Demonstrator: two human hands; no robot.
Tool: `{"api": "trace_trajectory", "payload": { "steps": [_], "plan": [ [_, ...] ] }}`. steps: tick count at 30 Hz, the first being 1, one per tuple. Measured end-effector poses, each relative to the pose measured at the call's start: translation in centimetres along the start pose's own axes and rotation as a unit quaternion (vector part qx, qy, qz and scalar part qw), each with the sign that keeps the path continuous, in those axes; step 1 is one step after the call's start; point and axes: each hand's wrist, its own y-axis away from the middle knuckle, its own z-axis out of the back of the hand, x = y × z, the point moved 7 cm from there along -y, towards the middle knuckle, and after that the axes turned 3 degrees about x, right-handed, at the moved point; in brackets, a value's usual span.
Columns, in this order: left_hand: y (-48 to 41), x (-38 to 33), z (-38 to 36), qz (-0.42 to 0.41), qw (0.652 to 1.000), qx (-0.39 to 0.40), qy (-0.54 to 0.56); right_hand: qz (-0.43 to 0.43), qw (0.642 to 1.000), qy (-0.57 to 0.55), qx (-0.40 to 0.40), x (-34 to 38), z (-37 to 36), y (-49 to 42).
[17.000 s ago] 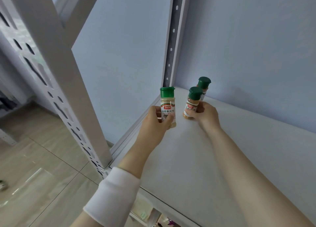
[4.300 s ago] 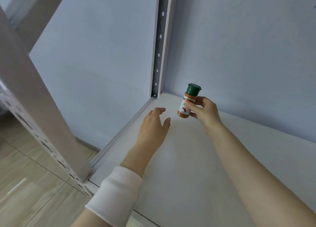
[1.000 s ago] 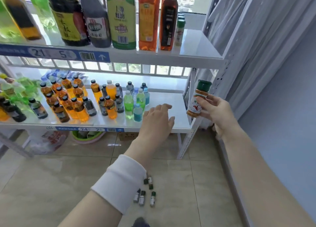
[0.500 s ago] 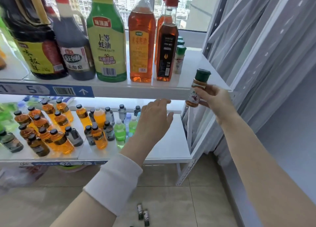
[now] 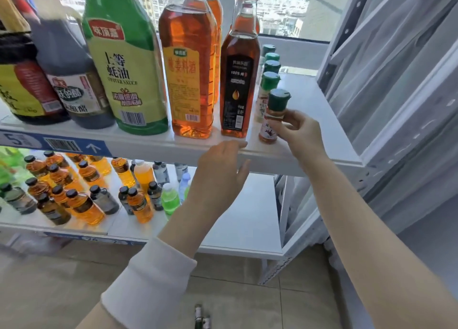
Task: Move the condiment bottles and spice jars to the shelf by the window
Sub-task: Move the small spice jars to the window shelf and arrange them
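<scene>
My right hand (image 5: pixel 301 133) grips a small spice jar (image 5: pixel 272 120) with a green cap and red powder, held upright with its base at the front of the white window shelf (image 5: pixel 309 115). Behind the jar a row of several green-capped spice jars (image 5: pixel 269 81) runs back toward the window. My left hand (image 5: pixel 220 175) hovers open just below the shelf's front edge, holding nothing. Large condiment bottles stand on the shelf to the left: a dark sesame oil bottle (image 5: pixel 239 81), an amber cooking wine bottle (image 5: pixel 189 63) and a green oyster sauce bottle (image 5: pixel 124 66).
A lower shelf (image 5: pixel 245 222) carries several small drink bottles (image 5: pixel 81 190). A grey curtain (image 5: pixel 401 81) hangs on the right beside the shelf post. A few small bottles (image 5: pixel 202 317) lie on the tiled floor below.
My right hand has brought the spice jar left and down onto the shelf's front, beside the row of jars. The view has closed in on the shelf. My left hand stays open below the edge.
</scene>
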Motion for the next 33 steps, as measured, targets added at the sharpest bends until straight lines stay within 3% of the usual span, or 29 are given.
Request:
{"api": "trace_trajectory", "payload": {
  "steps": [22,33],
  "plan": [
    [-1.3,-0.1,0.4,0.01,0.999,-0.032,0.031,0.018,1.0,0.007,0.007,-0.3,-1.3,0.0],
    [1.4,0.4,1.1,-0.009,0.997,-0.049,0.051,0.039,0.996,0.014,-0.084,0.3,0.5,5.3]
  ]
}}
